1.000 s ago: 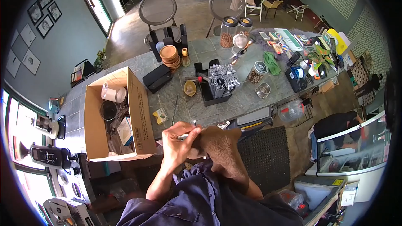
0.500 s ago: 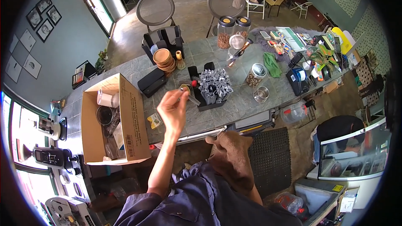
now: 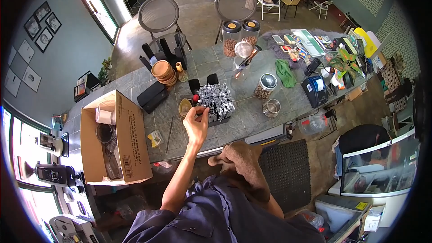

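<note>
My left hand (image 3: 196,126) is over the counter, thumb and fingertips pinched at the near left side of a black tray. Whatever the pinch may hold is too small to make out. Silver foil packets (image 3: 216,99) stand bunched in that tray. Just behind my fingers sits a small tan bowl (image 3: 184,106), with something red beside it. A brown cloth (image 3: 243,159) covers my right hand in front of my body; only the forearm (image 3: 275,207) shows, and the fingers are hidden.
An open cardboard box (image 3: 135,139) stands left, beside a small packet (image 3: 155,138) and thin dark stick (image 3: 169,135). Behind are stacked wooden bowls (image 3: 163,71) and a black case (image 3: 152,96). Jars (image 3: 265,85), a glass (image 3: 271,107) and a green cloth (image 3: 285,73) lie right.
My left hand has come down and right, from over the bowl to the tray's near left side. The thin stick on the counter now shows. The cloth stays over my right hand.
</note>
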{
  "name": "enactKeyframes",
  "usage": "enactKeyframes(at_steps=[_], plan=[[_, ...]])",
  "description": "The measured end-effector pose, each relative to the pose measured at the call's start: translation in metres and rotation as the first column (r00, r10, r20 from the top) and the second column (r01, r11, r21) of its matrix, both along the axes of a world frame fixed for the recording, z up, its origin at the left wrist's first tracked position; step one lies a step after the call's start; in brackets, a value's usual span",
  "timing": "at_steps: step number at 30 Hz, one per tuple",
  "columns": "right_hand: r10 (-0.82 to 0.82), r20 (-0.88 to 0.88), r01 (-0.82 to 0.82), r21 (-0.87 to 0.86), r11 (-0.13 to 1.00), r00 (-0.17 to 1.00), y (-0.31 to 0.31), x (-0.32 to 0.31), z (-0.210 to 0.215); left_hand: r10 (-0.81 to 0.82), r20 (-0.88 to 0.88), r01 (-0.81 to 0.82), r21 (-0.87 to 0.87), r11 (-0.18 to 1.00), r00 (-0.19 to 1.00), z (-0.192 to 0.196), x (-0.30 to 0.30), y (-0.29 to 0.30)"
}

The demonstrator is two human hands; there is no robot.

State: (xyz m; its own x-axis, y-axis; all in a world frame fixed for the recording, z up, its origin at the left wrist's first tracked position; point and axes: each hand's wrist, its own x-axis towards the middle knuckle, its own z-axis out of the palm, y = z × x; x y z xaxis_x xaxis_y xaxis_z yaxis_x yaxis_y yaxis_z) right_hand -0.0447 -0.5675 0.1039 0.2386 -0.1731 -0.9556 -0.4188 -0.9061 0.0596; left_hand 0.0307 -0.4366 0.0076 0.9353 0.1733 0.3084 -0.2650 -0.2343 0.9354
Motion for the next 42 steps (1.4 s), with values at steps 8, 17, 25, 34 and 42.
enactKeyframes(at_steps=[8,17,25,34,42], plan=[[-0.046,0.352,0.054,-0.013,0.998,0.935,0.0,0.003,0.0,-0.094,-0.094,0.094,-0.007,0.996,0.991,-0.013,0.005,0.025],[0.057,0.014,-0.057,0.016,0.998,0.998,0.005,0.01,-0.021,-0.122,-0.084,0.14,0.256,0.956,0.989,-0.024,-0.001,0.023],[-0.209,0.742,-0.278,0.473,0.836,0.637,0.005,-0.06,-0.017,-0.208,-0.121,0.23,0.209,0.951,0.971,0.066,-0.08,0.073],[0.632,0.773,-0.816,-0.329,0.476,0.058,0.128,-0.06,0.041,0.175,0.058,-0.178,0.538,0.824,0.983,0.127,-0.092,0.306],[0.355,0.931,-0.798,-0.279,0.534,-0.087,0.194,-0.095,-0.066,0.355,-0.468,0.42,0.883,0.208,0.809,-0.004,0.002,0.524]])
